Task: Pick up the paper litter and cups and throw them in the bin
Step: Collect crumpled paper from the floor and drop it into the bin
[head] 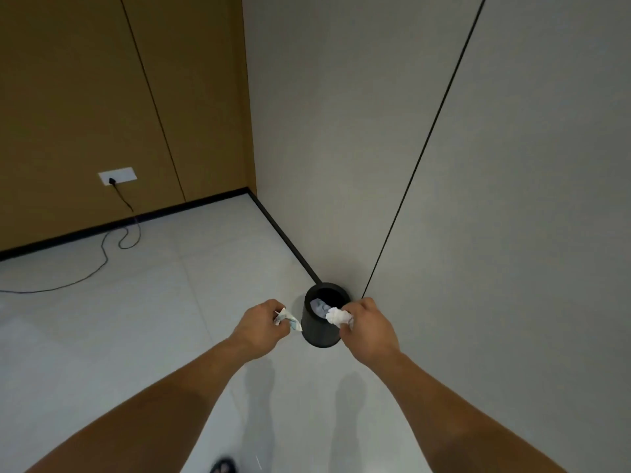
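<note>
A small black bin (319,332) stands on the floor against the grey wall, with pale crumpled litter (319,307) inside it. My left hand (263,327) grips a folded, printed scrap of paper (288,319) just left of the bin's rim. My right hand (367,327) holds a crumpled white paper ball (338,316) over the bin's right rim. Both arms reach forward from the bottom of the view.
The grey wall (444,165) runs close on the right, and a brown panelled wall (85,114) closes the far left. A black cable (102,261) trails from a wall socket (117,175) across the pale tiled floor (136,336). A dark shoe tip (223,466) shows at the bottom.
</note>
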Demonstrator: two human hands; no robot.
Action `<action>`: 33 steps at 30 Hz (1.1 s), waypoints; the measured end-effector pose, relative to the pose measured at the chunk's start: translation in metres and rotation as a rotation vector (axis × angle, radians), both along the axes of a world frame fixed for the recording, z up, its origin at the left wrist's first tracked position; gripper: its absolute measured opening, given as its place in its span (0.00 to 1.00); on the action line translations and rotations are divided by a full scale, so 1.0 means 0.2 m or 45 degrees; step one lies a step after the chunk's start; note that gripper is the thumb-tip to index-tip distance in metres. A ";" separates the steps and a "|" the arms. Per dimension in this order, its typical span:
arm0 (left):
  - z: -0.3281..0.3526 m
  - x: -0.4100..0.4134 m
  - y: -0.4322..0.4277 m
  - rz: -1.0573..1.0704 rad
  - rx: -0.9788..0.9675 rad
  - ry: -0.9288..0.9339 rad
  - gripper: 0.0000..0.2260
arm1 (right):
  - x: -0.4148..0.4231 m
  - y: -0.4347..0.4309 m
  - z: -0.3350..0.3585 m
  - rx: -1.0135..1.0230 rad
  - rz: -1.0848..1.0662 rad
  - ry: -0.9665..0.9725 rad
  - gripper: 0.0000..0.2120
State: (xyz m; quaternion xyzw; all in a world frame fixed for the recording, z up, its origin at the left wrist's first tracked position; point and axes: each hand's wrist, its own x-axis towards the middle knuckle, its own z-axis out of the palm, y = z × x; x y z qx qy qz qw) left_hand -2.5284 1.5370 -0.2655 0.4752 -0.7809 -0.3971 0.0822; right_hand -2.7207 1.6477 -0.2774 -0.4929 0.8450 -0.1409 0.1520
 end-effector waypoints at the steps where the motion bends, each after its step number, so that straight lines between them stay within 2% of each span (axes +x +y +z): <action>1: -0.02 -0.03 -0.09 -0.010 0.014 0.012 0.13 | -0.02 -0.07 -0.02 0.009 -0.015 -0.006 0.15; 9: -0.16 -0.37 -0.79 -0.281 0.058 0.004 0.12 | -0.17 -0.59 -0.08 0.033 -0.263 -0.055 0.15; 13: -0.23 -0.61 -1.01 -0.419 0.073 -0.054 0.10 | -0.26 -0.73 -0.14 0.048 -0.357 -0.080 0.14; 22: -0.54 -1.22 -1.43 -0.638 0.092 -0.205 0.10 | -0.73 -1.15 -0.53 0.154 -0.441 -0.207 0.15; 27: -0.94 -1.47 -1.64 -0.774 0.071 -0.341 0.13 | -0.92 -1.33 -0.90 0.227 -0.532 -0.246 0.14; 33: -1.73 -1.69 -1.79 -0.832 0.193 -0.401 0.14 | -0.99 -1.49 -1.61 0.335 -0.717 -0.380 0.12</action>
